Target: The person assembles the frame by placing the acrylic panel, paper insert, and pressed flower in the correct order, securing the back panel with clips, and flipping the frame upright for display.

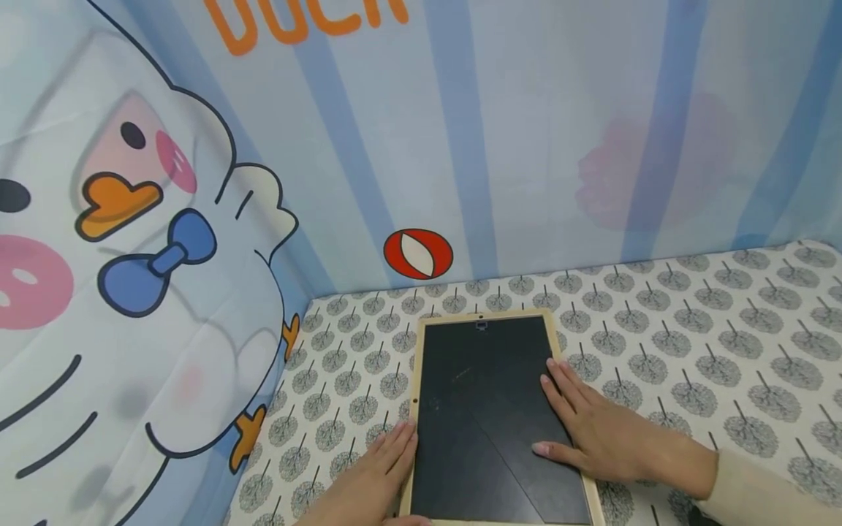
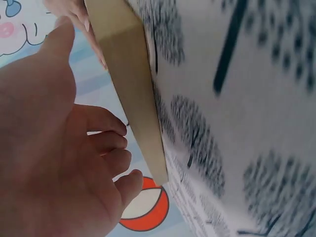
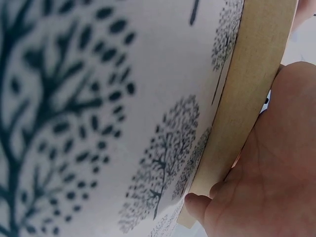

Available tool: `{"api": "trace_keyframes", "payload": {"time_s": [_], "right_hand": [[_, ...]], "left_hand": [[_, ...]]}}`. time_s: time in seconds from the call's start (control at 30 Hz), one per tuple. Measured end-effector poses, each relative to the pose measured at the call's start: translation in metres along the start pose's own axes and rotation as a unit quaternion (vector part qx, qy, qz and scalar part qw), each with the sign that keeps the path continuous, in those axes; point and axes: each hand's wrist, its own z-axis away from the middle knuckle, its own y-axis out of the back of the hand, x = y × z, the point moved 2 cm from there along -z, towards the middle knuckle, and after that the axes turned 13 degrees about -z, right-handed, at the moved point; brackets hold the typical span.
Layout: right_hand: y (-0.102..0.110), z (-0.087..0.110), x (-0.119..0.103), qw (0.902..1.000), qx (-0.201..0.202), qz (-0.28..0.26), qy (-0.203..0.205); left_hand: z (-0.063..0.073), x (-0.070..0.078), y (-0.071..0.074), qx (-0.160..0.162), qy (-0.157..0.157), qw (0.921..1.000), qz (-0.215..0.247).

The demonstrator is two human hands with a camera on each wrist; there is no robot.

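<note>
**Two hands flank one photo frame, its back turned up**

Photo frame (image 1: 487, 424) lies flat on the tree-print tablecloth (image 1: 697, 394), near the duck-print backdrop (image 1: 539, 146), long sides running away from the person. Black backing board (image 1: 460, 365) faces up; small hanger clip (image 1: 482, 326) at the far end; a thin diagonal line (image 1: 503, 456) crosses the near part, perhaps the outline of a stand flap.

Left hand (image 1: 368, 478): fingers laid along the left side of the pale wooden rim (image 1: 418, 358), thumb by the near edge. Right hand (image 1: 608, 431): spread over the right side, fingertips and thumb reaching onto the board. Neither is clamped; fingers lie fairly straight, thumbs apart from them. Contact, not a grip. How hard they press I cannot tell.

Both wrist views show the rim's side wall (image 2: 131, 94) down along the cloth, no lift that I can see.

Step in hand, as I read it: steadying or squaring the frame between the palms. From here, a slide would need only even pressure from both sides. A lift or a turn would call for fingertips hooked under the rim on both sides, thumbs over the top; raise one side alone and it could skew.
</note>
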Motion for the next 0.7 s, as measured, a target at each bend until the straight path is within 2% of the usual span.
{"api": "trace_keyframes", "payload": {"time_s": [0.13, 0.3, 0.5, 0.7], "right_hand": [[0.0006, 0.0001, 0.0005, 1.0000, 0.001, 0.000, -0.001], [-0.0005, 0.0012, 0.0010, 1.0000, 0.006, 0.000, 0.003], [-0.0019, 0.0005, 0.0017, 0.9999, 0.011, 0.002, 0.008], [-0.0011, 0.0004, 0.0020, 0.9999, 0.012, 0.005, 0.009]], "left_hand": [[0.0020, 0.0054, -0.0026, 0.007, -0.004, 0.9999, -0.012], [0.0031, 0.0069, -0.0039, 0.004, 0.013, 0.9999, 0.008], [0.0020, 0.0037, -0.0062, 0.011, 0.017, 0.9996, 0.021], [0.0010, 0.0017, -0.0066, 0.019, 0.007, 0.9998, 0.000]]}}
